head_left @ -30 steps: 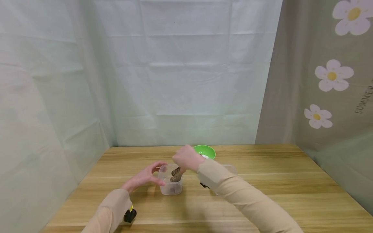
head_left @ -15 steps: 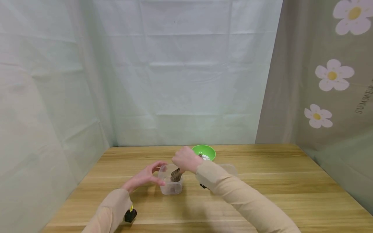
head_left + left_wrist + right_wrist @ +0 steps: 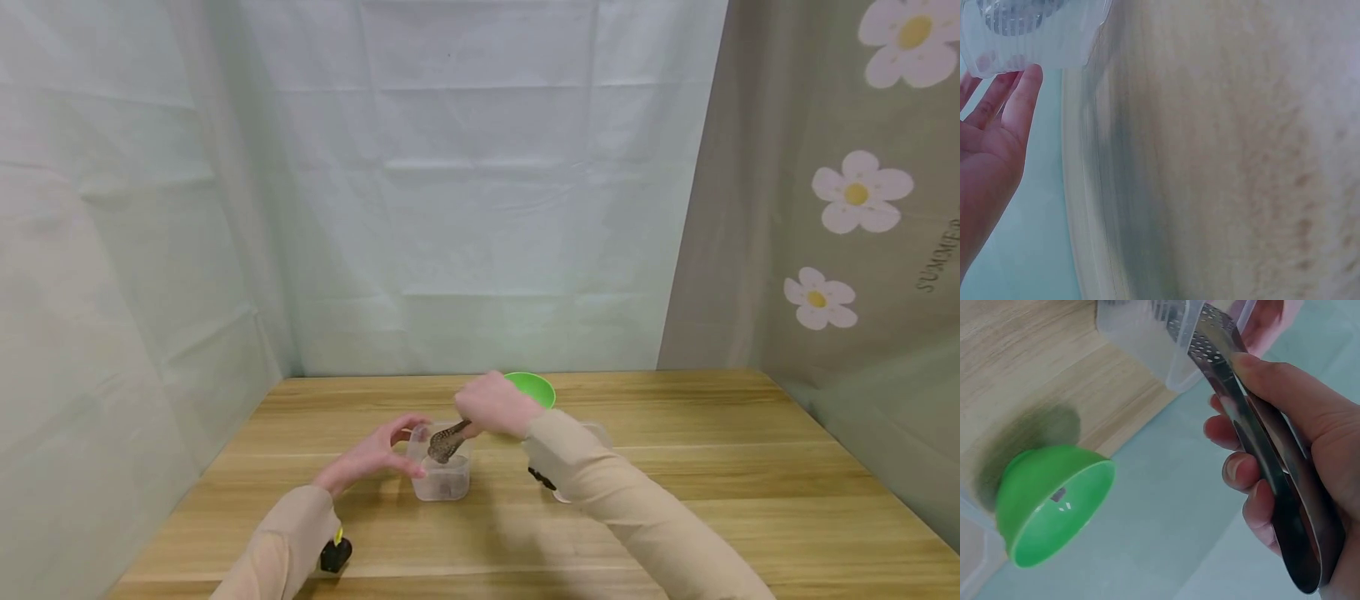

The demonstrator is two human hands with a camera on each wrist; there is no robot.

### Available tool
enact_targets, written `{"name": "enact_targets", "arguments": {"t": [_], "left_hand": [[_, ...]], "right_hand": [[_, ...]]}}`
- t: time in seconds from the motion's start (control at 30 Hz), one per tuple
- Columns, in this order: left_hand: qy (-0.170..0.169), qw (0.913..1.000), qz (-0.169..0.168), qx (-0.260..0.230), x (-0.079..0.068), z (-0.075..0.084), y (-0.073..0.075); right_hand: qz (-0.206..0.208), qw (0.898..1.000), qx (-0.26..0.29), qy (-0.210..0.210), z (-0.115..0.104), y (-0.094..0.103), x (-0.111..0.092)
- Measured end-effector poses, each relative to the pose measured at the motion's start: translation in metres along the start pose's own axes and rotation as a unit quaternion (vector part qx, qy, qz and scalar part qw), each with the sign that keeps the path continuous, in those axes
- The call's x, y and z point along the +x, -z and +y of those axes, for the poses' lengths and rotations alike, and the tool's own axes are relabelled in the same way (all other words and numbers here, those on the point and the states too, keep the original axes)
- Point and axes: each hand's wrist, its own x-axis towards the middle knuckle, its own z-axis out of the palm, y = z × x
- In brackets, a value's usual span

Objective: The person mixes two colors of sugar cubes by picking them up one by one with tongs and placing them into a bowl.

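My right hand [image 3: 498, 405] grips metal tongs [image 3: 1269, 469] by their arms, thumb on one side and fingers on the other. Their perforated ends [image 3: 445, 444] point down into a clear plastic container [image 3: 441, 486] and lie pressed close together. Whether anything sits between those ends I cannot tell. With the thumb at the near side and fingers at the far side, my left hand [image 3: 375, 454] holds this container on its left. The left wrist view shows its fingertips against the container wall [image 3: 1063, 50], through which a ribbed metallic shape is visible.
A green bowl [image 3: 536, 388] stands at the back behind my right hand; small bits lie inside its green wall [image 3: 1029, 481]. My right forearm partly covers a second clear container [image 3: 597, 432]. A black device [image 3: 335, 555] hangs beneath my left sleeve. Curtains border the wooden table [image 3: 675, 442].
The tongs' ends have come together, risen and tilted left. My right hand has shifted slightly right and covers more of the bowl. My left hand and its container stay put.
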Motion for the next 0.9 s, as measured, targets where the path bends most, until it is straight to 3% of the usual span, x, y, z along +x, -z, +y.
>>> {"name": "enact_targets", "arguments": {"t": [0.33,0.77,0.9], "left_hand": [[0.004,1.0000,0.007,0.005,-0.001,0.002,-0.001],[0.001,0.9999,0.007,0.007,-0.002,0.000,-0.001],[-0.002,1.0000,0.004,0.005,-0.002,0.001,-0.001]], "right_hand": [[0.036,0.990,0.135,0.013,0.021,-0.007,-0.019],[0.066,0.969,0.238,0.022,0.037,-0.014,-0.039],[0.081,0.965,0.247,0.033,0.041,-0.015,-0.044]]}}
